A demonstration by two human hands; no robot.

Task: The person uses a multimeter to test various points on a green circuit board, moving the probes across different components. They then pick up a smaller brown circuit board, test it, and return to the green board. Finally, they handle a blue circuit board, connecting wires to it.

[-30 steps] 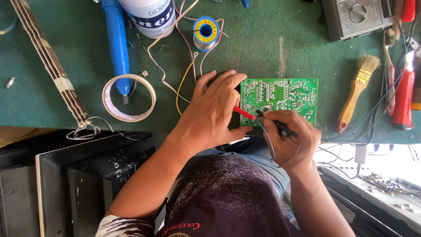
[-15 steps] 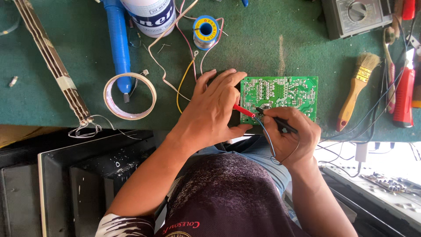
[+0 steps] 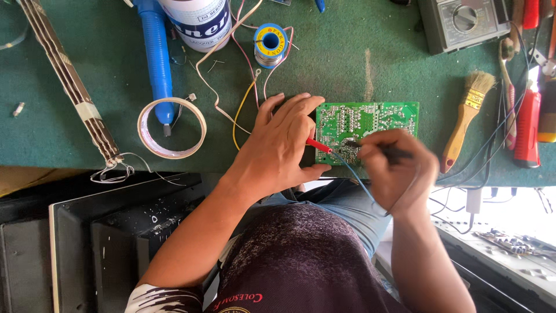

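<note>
The left hand (image 3: pixel 278 148) lay nearest, fingers closed around a red probe (image 3: pixel 319 145) that slanted from the palm toward the right and away a little, its tip on the near left corner of the circuit board (image 3: pixel 370 116). The right hand (image 3: pixel 397 171) pinched a dark probe (image 3: pixel 388 152), which ran nearly level, tip pointing left onto the board's near edge. The green board lay flat at the near edge of the green table (image 3: pixel 359 64), its long axis running left to right. A tape ring (image 3: pixel 171 128) sat to the left, a paintbrush (image 3: pixel 463 119) to the right. Farther off stood a solder spool (image 3: pixel 270 44) and a grey meter (image 3: pixel 460 22).
</note>
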